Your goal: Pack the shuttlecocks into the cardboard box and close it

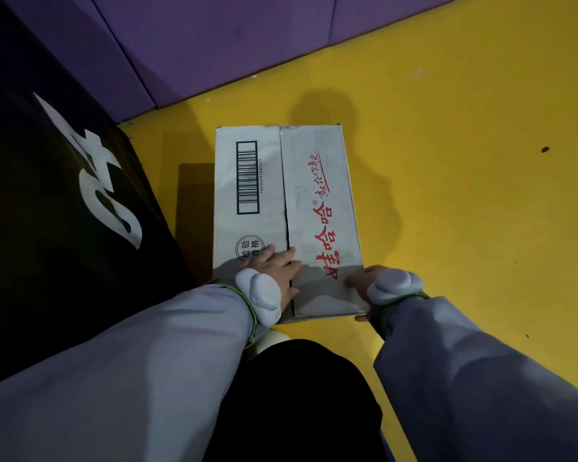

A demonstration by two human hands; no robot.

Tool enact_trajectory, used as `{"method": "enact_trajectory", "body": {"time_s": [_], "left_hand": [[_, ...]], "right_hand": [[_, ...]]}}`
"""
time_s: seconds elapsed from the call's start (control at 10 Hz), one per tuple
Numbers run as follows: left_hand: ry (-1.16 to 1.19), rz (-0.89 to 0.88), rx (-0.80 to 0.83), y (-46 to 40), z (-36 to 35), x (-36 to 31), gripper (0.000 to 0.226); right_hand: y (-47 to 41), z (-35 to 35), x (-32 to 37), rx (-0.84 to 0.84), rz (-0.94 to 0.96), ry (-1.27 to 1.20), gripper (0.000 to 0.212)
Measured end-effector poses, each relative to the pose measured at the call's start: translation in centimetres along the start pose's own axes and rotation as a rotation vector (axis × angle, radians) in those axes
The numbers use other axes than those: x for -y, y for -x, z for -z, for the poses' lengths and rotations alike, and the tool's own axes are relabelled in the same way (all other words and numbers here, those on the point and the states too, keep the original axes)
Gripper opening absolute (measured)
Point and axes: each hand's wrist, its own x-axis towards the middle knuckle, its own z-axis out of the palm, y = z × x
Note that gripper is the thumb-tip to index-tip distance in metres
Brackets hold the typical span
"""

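Nearest to us, our two grey sleeves (131,371) reach forward over a dark trouser leg (301,395), each wrist carrying a pale rounded band (261,295). Our left hand (282,266) lies flat on the near end of the cardboard box (317,208), its fingers straight and spread across the seam where the two top flaps meet; it grips nothing. Our right hand (359,281) holds the near right corner of the box, fingers curled on top and the thumb tucked under the near edge. The box sits on the yellow floor (464,161) with both flaps folded down, a barcode (247,176) on the left flap and red lettering on the right. To the left stands a black panel with white markings (64,195). Farthest off runs purple wall padding (214,38).
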Motion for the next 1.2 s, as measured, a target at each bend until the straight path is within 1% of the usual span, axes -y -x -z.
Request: {"method": "enact_trajectory", "body": {"time_s": [0.1,0.2,0.4,0.5,0.6,0.7,0.8,0.9,1.0,1.1,1.2], "left_hand": [[0.024,0.042,-0.068,-0.3,-0.5,0.6,0.059],[0.02,0.084,-0.12,-1.3,0.0,1.9,0.058],[-0.001,0.177,-0.072,-2.8,1.6,4.2,0.06],[-0.058,0.246,-0.059,-2.4,2.9,6.7,0.064],[-0.104,0.357,-0.059,-1.6,3.8,9.0,0.064],[-0.121,0.435,-0.05,-1.5,4.2,9.6,0.067],[-0.095,0.456,-0.075,-1.6,4.2,9.4,0.064],[-0.005,0.429,-0.161,-1.5,3.8,9.0,0.058],[0.022,0.425,-0.211,-1.1,3.4,8.7,0.059],[0.072,0.419,-0.284,0.1,4.6,8.1,0.067],[0.112,0.387,-0.362,1.8,6.6,7.2,0.074]], "right_hand": [[-0.3,0.5,1.3,-0.089,0.055,0.019,0.053],[-1.1,0.2,3.5,-0.142,0.104,0.018,0.05],[-0.4,-1.1,6.9,-0.138,0.191,0.083,0.043],[0.0,-3.8,9.8,-0.086,0.236,0.128,0.053],[0.6,-6.6,11.6,-0.076,0.258,0.117,0.058],[0.8,-8.2,12.4,-0.081,0.316,0.101,0.055],[1.0,-8.8,13.0,-0.077,0.328,0.166,0.055],[1.5,-8.5,13.0,-0.076,0.318,0.213,0.052],[2.0,-8.3,12.8,-0.076,0.324,0.226,0.05],[4.1,-8.3,13.2,-0.037,0.354,0.282,0.067],[6.8,-7.3,13.7,-0.111,0.422,0.213,0.069]]}}
